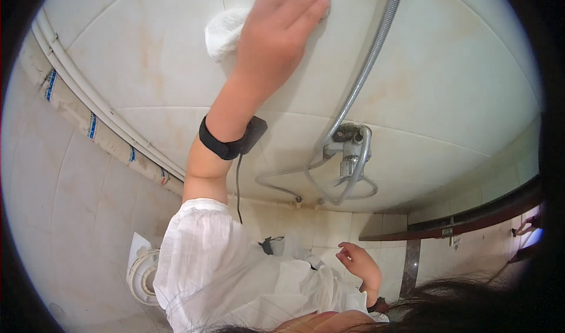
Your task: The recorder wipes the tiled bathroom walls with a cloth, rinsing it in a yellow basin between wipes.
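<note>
High on the tiled wall (406,80), my left hand (281,30) presses a white cloth (223,35) flat to the tiles. Part of the cloth sticks out beside the thumb side of the hand, and a bit shows past the fingertips. A black band (220,141) with a small box and a cable circles my left wrist. My right hand (360,264) hangs low near my body, its fingers loosely bent and apart, with nothing seen in it. A metal shower hose (368,59) runs down the wall to the right of my left hand.
Below the hose, a metal mixer tap (351,153) juts from the wall with looped hoses. Pale pipes (106,112) run down the left corner. A white round fitting (141,277) is at lower left. A dark reddish ledge or door edge (435,232) lies at right.
</note>
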A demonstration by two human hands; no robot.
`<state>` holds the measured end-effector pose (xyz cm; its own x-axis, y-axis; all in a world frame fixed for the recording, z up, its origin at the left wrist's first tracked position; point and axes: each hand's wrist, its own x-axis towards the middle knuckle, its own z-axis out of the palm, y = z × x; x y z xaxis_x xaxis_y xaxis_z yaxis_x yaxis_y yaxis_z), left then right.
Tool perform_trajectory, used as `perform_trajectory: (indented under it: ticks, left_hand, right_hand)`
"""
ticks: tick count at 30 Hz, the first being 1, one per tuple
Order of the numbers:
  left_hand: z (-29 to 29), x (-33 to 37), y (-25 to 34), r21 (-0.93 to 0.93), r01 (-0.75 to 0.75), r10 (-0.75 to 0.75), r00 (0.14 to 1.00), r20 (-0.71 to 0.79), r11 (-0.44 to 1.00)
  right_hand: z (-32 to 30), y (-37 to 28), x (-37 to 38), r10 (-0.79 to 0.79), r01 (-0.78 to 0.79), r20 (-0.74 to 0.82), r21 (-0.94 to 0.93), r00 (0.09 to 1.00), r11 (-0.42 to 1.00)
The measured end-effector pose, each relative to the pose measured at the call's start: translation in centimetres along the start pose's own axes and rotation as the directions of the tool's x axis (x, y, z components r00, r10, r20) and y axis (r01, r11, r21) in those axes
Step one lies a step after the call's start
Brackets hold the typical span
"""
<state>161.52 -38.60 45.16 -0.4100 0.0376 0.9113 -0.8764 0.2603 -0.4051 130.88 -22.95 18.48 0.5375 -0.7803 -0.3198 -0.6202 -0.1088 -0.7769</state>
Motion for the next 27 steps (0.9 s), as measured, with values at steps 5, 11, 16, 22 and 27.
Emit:
perform_trajectory:
  ticks: [5, 11, 16, 22, 27]
  left_hand:
    - [1.4, -3.0, 2.0, -0.079, 0.031, -0.026, 0.997, 0.067, 0.996]
    - [1.7, -0.3, -1.0, 0.021, -0.147, 0.148, 0.989, -0.027, 0.989]
    - [1.9, -2.4, 1.4, -0.040, -0.053, 0.053, 0.999, 0.010, 0.998]
    - [0.8, -1.2, -0.5, -0.044, -0.071, 0.077, 0.987, 0.138, 0.996]
    - [0.4, 3.4, -2.1, 0.041, 0.047, -0.041, 0.991, -0.129, 0.998]
  right_hand:
    - [-0.7, 0.4, 1.4, -0.026, 0.027, 0.050, -0.015, 0.998, 1.000]
    - [-1.1, 0.9, 2.4, -0.087, 0.086, 0.017, 0.034, 0.996, 0.996]
    - [-1.2, 0.4, 2.7, -0.141, 0.141, 0.030, 0.018, 0.990, 0.990]
    - [-1.3, 0.2, 2.5, -0.128, 0.127, 0.025, 0.032, 0.991, 0.991]
    - [-1.4, -0.1, 2.6, -0.114, 0.116, 0.048, -0.035, 0.992, 0.993]
